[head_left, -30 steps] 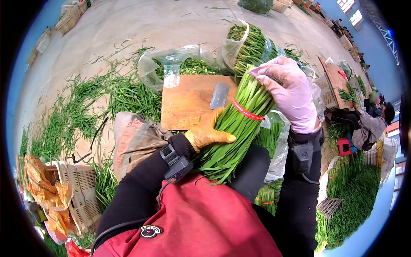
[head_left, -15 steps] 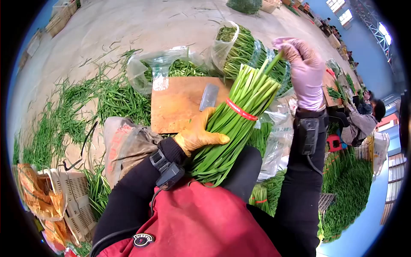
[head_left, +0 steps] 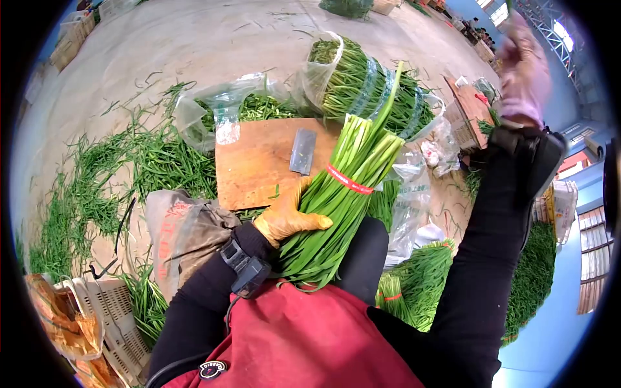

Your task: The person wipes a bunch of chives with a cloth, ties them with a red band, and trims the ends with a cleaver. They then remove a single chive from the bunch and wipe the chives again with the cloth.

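In the head view my left hand (head_left: 291, 216), in a yellow glove, is wrapped round a bundle of garlic chives (head_left: 333, 210). A red band (head_left: 349, 179) circles the bundle below its pale cut ends. One chive stalk (head_left: 392, 97) stands well above the rest. My right hand (head_left: 525, 74), in a pinkish glove, is raised far from the bundle at the upper right, smeared by motion. Its fingers look curled, with a thin green piece, apparently a stalk, at their tips. A cleaver (head_left: 303, 151) lies on the wooden board (head_left: 259, 161) beyond my left hand.
A bag of bundled chives (head_left: 362, 81) lies behind the board, beside an open plastic bag of trimmings (head_left: 265, 107). Loose leaves (head_left: 174, 161) cover the floor at left, near a plastic basket (head_left: 116, 310). More banded chives (head_left: 420, 278) lie by my right leg.
My right hand has left the bundle's top and swung up and to the right. The bundle stays in my left hand, and one stalk now stands higher above it.
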`<state>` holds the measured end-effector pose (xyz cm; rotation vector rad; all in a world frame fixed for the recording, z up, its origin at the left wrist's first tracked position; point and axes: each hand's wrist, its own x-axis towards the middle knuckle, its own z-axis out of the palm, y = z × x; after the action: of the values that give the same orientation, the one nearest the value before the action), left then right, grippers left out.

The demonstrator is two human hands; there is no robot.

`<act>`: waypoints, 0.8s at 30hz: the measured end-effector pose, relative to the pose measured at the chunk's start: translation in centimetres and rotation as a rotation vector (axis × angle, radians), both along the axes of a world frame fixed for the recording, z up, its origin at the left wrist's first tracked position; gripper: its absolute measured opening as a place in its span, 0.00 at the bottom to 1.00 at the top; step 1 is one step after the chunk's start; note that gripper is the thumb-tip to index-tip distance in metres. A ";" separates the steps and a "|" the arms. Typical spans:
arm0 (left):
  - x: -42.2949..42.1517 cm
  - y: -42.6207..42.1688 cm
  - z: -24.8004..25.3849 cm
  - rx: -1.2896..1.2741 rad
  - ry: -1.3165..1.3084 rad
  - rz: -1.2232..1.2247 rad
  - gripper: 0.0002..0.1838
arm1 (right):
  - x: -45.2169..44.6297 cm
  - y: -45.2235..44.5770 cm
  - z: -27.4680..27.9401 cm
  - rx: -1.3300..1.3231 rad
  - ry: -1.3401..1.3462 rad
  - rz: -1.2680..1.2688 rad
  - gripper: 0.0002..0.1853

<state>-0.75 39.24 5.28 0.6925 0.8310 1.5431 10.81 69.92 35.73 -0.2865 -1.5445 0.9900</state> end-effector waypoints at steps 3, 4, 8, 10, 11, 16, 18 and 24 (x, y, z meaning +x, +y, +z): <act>-0.2 0.3 -0.4 0.012 0.010 -0.005 0.46 | -2.9 -12.6 -3.8 0.230 -0.564 0.631 0.21; -0.2 0.1 -0.9 0.013 0.021 -0.005 0.47 | -3.1 -14.6 -3.9 0.315 -0.730 0.519 0.20; -0.2 -0.5 -1.4 0.011 -0.009 0.036 0.50 | -3.3 -10.1 -8.3 0.073 -0.848 0.130 0.18; -0.5 -0.7 -1.4 0.047 0.028 0.055 0.49 | -3.9 -11.3 -9.5 -0.012 -1.018 0.211 0.15; -0.7 -0.9 -1.3 0.066 0.017 0.043 0.49 | -4.6 -12.3 -10.4 -0.005 -0.916 0.294 0.15; -1.1 -2.0 -0.6 0.099 -0.002 0.081 0.47 | -6.1 -14.4 -10.2 -0.056 -0.825 0.410 0.13; -1.6 -2.6 -0.6 0.117 -0.030 0.077 0.48 | -6.8 -14.4 -10.5 -0.060 -0.760 0.410 0.13; -2.0 -3.4 -0.9 0.162 -0.070 0.085 0.50 | -9.7 -14.3 -6.4 0.073 -0.521 0.361 0.14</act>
<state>-2.74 35.86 4.34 0.7231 0.6961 1.7150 1.08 55.59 29.36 -0.2279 -2.1559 1.1946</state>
